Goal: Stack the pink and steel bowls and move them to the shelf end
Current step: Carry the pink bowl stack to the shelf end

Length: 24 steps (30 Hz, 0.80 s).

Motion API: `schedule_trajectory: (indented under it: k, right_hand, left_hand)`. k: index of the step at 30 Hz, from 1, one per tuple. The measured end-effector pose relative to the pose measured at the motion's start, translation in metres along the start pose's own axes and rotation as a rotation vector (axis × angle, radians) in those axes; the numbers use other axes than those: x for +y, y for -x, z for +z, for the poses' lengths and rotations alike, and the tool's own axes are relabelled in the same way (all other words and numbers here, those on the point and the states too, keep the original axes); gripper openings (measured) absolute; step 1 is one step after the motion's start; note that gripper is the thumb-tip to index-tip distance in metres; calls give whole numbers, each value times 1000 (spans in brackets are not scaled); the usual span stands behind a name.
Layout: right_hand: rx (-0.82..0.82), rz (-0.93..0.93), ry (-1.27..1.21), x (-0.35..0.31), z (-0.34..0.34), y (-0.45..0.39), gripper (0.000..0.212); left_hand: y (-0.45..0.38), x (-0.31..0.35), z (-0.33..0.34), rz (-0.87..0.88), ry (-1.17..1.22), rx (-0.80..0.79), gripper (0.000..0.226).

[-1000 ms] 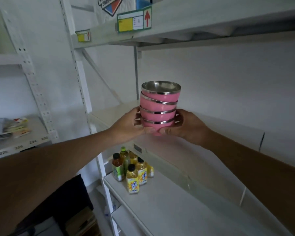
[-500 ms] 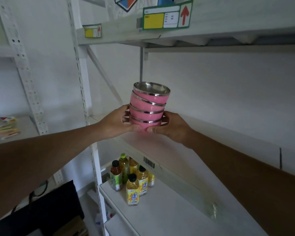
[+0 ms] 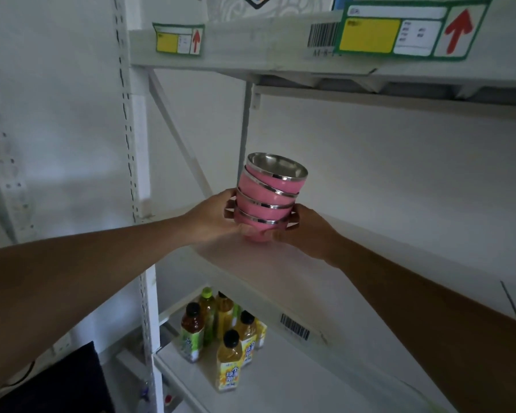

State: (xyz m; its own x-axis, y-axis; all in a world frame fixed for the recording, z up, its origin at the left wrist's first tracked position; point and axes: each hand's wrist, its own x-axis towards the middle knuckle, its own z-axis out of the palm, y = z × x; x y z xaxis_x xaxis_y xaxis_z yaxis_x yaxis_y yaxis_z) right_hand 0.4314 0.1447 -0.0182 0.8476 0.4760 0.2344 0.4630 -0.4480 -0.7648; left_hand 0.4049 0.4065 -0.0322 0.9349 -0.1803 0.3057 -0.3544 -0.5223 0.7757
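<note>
A stack of several pink bowls with steel rims (image 3: 267, 198) is held between both my hands near the left end of the middle white shelf (image 3: 268, 269). My left hand (image 3: 213, 217) grips the stack's lower left side. On its lower right side sits my right hand (image 3: 309, 232). The top bowls lean slightly to the right. The stack's base is at or just above the shelf surface; I cannot tell whether it touches.
A white slotted upright (image 3: 134, 144) stands left of the stack. Overhead runs an upper shelf (image 3: 251, 46) with yellow labels and red arrows. Several bottled drinks (image 3: 221, 332) stand on the lower shelf. A dark object (image 3: 57, 383) lies at bottom left.
Both hands have carried the stack left and deeper toward the shelf's left end, lowering it near the shelf surface. The top bowls now lean more.
</note>
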Motion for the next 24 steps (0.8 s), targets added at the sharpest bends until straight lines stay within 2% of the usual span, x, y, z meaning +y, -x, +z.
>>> schedule_trajectory:
  k: [2, 4, 6, 10, 13, 15, 18, 21, 24]
  right_hand:
    - [3, 29, -25, 5, 0, -4, 63]
    - [7, 45, -31, 12, -1, -6, 74]
    - [14, 57, -29, 19, -4, -9, 76]
    - [42, 64, 109, 30, -10, -12, 76]
    - [59, 23, 308, 35, -14, -6, 82]
    - [63, 2, 461, 38, -15, -1, 87]
    - [83, -15, 611, 38, -16, 4, 88]
    - [94, -23, 684, 38, -12, -4, 82]
    - [92, 14, 641, 42, -5, -27, 71]
  left_hand:
    - [-7, -3, 2, -2, 15, -10, 111]
    - [-12, -6, 5, -2, 16, -22, 102]
    - [-16, -7, 9, 2, 5, -23, 95]
    - [-19, -5, 18, 0, -60, -42, 95]
    - [-16, -3, 20, 30, -206, -58, 93]
    - [-13, -4, 21, 29, -430, -77, 95]
    - [-6, -5, 24, -18, -728, -21, 86]
    - [-10, -1, 25, -51, -753, 9, 77]
    - [-33, -9, 20, -82, -668, -26, 69]
